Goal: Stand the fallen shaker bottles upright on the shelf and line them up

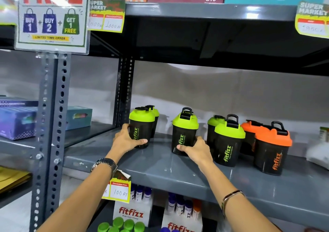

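Note:
Several black shaker bottles stand upright on the grey metal shelf (160, 169). My left hand (125, 139) grips the base of the leftmost green-lidded bottle (141, 126), which has another green-lidded bottle (155, 114) behind it. My right hand (195, 148) holds the lower part of the middle green-lidded bottle (184, 128). To the right stand a front green-lidded bottle (228, 140) with one behind it (213, 124), then an orange-lidded bottle (272, 149) with another orange-lidded one (249, 130) behind it.
A perforated upright post (53, 124) borders the shelf at left. A yellow price tag (118, 187) hangs from the shelf's front edge. Boxes (17, 119) lie on the neighbouring left shelf. Fitfizz packs (131, 212) fill the shelf below. A white object (318, 153) lies at far right.

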